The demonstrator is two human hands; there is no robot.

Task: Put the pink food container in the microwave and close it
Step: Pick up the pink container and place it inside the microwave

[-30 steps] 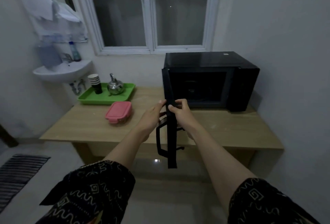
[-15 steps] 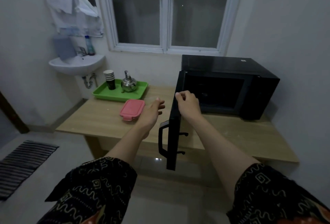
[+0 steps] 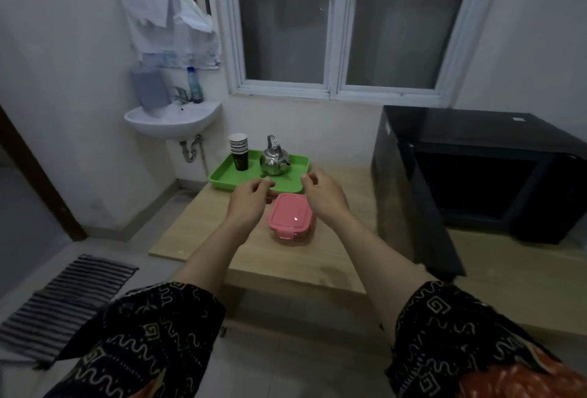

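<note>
The pink food container lies on the wooden table, lid on, between my two hands. My left hand hovers just left of it, fingers curled and apart, holding nothing. Just right of the container is my right hand, also open and empty. The black microwave stands at the right of the table with its door swung open toward me, and its dark cavity shows.
A green tray behind the container carries a steel kettle and a stack of cups. A wall sink hangs at the left. A striped mat lies on the floor.
Both hands left the microwave door, which now stands open, and moved left to either side of the pink container. My view turned left.
</note>
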